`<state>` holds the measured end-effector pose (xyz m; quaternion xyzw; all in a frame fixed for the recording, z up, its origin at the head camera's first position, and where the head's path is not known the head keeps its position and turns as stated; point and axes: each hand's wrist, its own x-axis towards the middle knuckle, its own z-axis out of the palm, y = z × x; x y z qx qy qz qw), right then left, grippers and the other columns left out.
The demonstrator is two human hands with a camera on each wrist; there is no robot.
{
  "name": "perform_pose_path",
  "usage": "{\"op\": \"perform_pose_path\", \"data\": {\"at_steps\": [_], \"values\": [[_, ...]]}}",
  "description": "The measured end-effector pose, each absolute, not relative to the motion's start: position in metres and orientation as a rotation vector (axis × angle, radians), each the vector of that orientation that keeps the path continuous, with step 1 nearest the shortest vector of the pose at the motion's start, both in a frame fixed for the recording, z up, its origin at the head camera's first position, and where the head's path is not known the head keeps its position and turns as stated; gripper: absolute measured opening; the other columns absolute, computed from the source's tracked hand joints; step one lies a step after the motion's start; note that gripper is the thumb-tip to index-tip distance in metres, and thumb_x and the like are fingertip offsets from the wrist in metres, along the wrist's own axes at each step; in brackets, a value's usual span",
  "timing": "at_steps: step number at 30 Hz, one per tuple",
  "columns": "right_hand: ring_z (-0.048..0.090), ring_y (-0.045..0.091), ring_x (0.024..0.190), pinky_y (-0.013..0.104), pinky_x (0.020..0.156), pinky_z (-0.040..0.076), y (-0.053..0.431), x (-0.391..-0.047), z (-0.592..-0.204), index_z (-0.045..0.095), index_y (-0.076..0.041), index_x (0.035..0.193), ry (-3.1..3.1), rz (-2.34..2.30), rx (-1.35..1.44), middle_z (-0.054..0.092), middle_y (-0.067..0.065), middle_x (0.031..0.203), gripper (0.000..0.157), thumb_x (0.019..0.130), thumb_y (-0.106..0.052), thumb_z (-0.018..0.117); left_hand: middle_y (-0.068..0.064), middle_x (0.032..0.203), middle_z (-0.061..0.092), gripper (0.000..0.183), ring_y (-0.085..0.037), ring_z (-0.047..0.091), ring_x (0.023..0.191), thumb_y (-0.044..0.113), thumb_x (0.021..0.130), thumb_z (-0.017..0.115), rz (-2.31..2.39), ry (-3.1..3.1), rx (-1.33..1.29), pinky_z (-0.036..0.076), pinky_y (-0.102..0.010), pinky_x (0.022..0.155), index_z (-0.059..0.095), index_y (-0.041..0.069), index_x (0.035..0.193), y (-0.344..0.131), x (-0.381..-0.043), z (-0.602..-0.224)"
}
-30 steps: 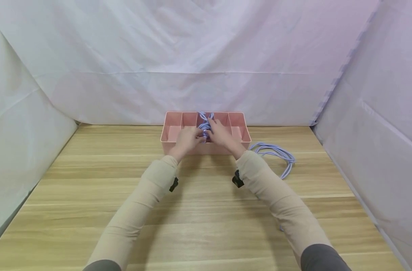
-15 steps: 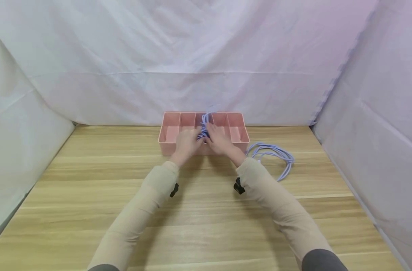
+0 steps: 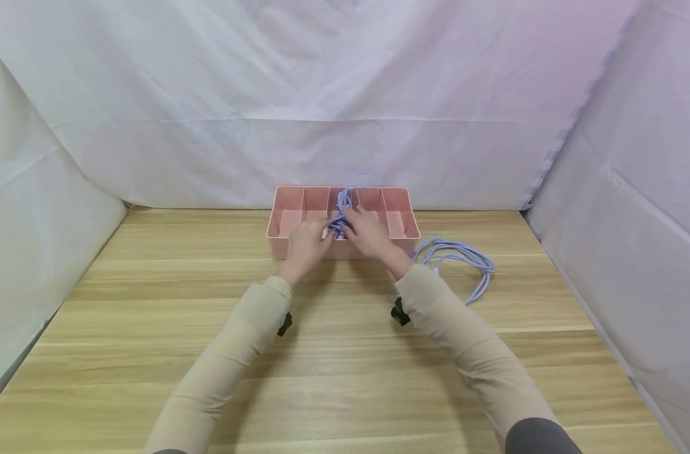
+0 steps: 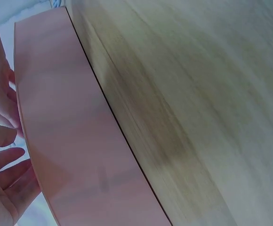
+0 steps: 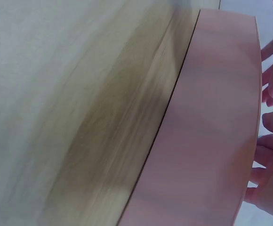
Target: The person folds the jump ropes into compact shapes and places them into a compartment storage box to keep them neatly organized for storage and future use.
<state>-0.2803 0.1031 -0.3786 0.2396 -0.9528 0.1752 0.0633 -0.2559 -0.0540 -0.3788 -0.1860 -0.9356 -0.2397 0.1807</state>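
Observation:
A pink organizer box (image 3: 345, 250) with several compartments stands at the back of the table. In its middle compartment lies a bundled blue-purple cable (image 3: 346, 199), with one thin loop rising above the back rim. My left hand (image 3: 309, 244) is over the front rim, its fingertips at the left side of the bundle. From the right, my right hand (image 3: 370, 236) lays its fingers on the bundle. In the left wrist view the left fingers (image 4: 14, 174) are spread loosely behind the front wall. Loosely bent right fingers (image 5: 264, 153) appear at the rim in the right wrist view; the cable is hidden there.
Another blue-purple cable (image 3: 464, 252) lies in loose coils on the wooden table (image 3: 345, 378), right of the box. White cloth (image 3: 345, 94) hangs close behind the box, with more cloth along both sides. Black wrist cameras (image 3: 400, 311) sit under the sleeves.
The cable bundle has sunk lower into the middle compartment, its upright loops shifting into a thin arc over the back. My left hand has drawn slightly left, its thumb parting from the fingers.

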Motion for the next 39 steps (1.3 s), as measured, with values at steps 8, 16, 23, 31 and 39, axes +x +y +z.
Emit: {"op": "perform_pose_path", "data": {"at_steps": [8, 16, 23, 31, 39], "values": [[0.04, 0.031, 0.125, 0.047, 0.098, 0.034, 0.088, -0.277, -0.385, 0.049, -0.003, 0.129, -2.99, 0.173, 0.595, 0.054, 0.013, 0.129, 0.044, 0.097, -0.032, 0.04, -0.012, 0.087, 0.07, 0.021, -0.031, 0.062, 0.07, 0.005, 0.081, 0.06, -0.676, -2.605, -0.552, 0.05, -0.041, 0.057, 0.068, 0.003, 0.1, -0.053, -0.256, -0.381], [0.049, 0.032, 0.108, 0.043, 0.095, 0.037, 0.084, -0.272, -0.389, 0.064, 0.001, 0.105, -2.974, 0.173, 0.588, 0.057, 0.016, 0.118, 0.047, 0.097, -0.036, 0.036, -0.016, 0.091, 0.068, 0.027, -0.031, 0.061, 0.074, 0.002, 0.081, 0.057, -0.638, -2.657, -0.573, 0.051, -0.04, 0.06, 0.065, 0.003, 0.107, -0.053, -0.257, -0.376], [0.061, 0.031, 0.086, 0.045, 0.089, 0.043, 0.088, -0.267, -0.388, 0.066, -0.002, 0.085, -2.867, 0.14, 0.725, 0.067, 0.014, 0.082, 0.04, 0.097, -0.029, 0.04, -0.014, 0.103, 0.066, 0.036, -0.03, 0.061, 0.075, 0.003, 0.081, 0.058, -0.631, -2.683, -0.589, 0.051, -0.039, 0.057, 0.062, 0.008, 0.116, -0.051, -0.257, -0.377], [0.062, 0.028, 0.075, 0.042, 0.081, 0.045, 0.099, -0.268, -0.389, 0.064, -0.005, 0.081, -2.841, 0.24, 0.856, 0.065, 0.011, 0.073, 0.034, 0.096, -0.023, 0.039, -0.014, 0.077, 0.067, 0.033, -0.025, 0.055, 0.055, 0.006, 0.083, 0.06, -0.594, -2.597, -0.659, 0.045, -0.035, 0.046, 0.061, 0.006, 0.116, -0.048, -0.257, -0.38], [0.061, 0.025, 0.082, 0.035, 0.075, 0.05, 0.112, -0.265, -0.388, 0.068, 0.0, 0.075, -2.419, 0.457, 0.694, 0.068, 0.011, 0.087, 0.018, 0.084, -0.011, 0.058, -0.013, 0.074, 0.065, 0.034, -0.027, 0.058, 0.058, 0.003, 0.077, 0.063, -0.411, -2.571, -0.735, 0.047, -0.038, 0.048, 0.063, 0.003, 0.111, -0.048, -0.256, -0.387]]}}
